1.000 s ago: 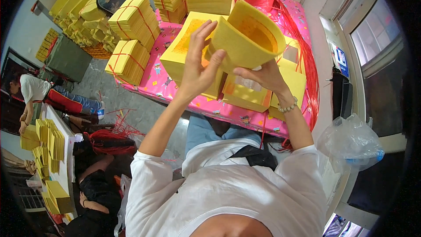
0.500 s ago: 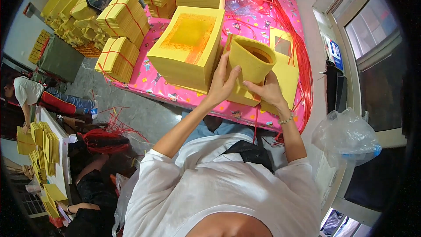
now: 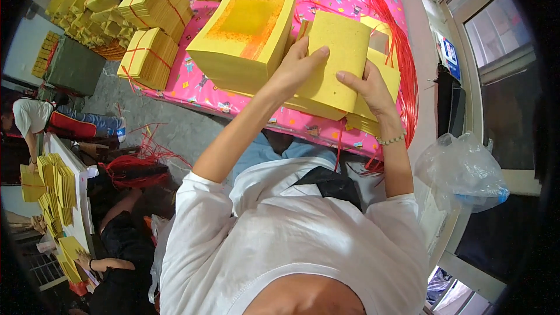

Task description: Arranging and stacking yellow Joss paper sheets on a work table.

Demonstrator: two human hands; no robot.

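Two hands [image 3: 287,74] hold one yellow paper sheaf [image 3: 339,41] in their fingers [image 3: 348,80].

held sheets [image 3: 341,46]: matt paper | tablecloth [image 3: 204,14]: glossy plastic | strands [image 3: 409,87]: shiny plastic | bag [image 3: 458,166]: crinkled plastic

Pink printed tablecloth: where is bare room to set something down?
A narrow tablecloth strip lies bare between the tied yellow paper bundles and the big rectangular yellow paper block. The right is crowded by a held yellow paper sheaf and long red strands.

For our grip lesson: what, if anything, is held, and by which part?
Curved rectangular yellow paper, held at opposite sides by left hand and right hand, thumbs on its face.
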